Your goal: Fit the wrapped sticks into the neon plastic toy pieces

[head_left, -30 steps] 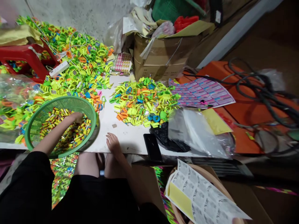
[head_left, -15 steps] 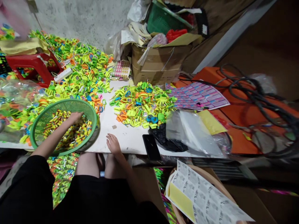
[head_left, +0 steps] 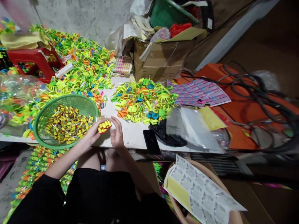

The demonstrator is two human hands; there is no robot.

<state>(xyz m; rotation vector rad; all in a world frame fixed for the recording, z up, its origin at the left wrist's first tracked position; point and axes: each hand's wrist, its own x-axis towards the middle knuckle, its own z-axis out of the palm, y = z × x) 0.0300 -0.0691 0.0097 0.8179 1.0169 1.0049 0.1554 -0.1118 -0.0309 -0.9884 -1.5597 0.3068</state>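
Note:
My left hand [head_left: 93, 132] is closed around a cluster of small yellow-and-red tubes [head_left: 104, 126], held just above the front of the white table. Close to the cluster's right side, my right hand [head_left: 117, 134] has its fingers apart and slightly curved; whether a fingertip touches the tubes I cannot tell. Left of both hands, a green mesh basket [head_left: 39, 133] holds a heap of similar yellow tubes [head_left: 70, 123]. Beyond the hands lies a pile of bright yellow, green, orange and blue plastic pieces [head_left: 142, 101].
A larger heap of coloured plastic pieces [head_left: 93, 67] spreads along the wall around a red stool [head_left: 35, 60]. A black phone [head_left: 151, 142] lies at the table's front edge beside plastic bags [head_left: 196, 129]. A cardboard box [head_left: 158, 59] stands behind; cables [head_left: 247, 90] cross an orange surface.
My left hand has come out of the basket and moved right, now with a cluster of tubes in it. My right hand has risen from the table edge towards it.

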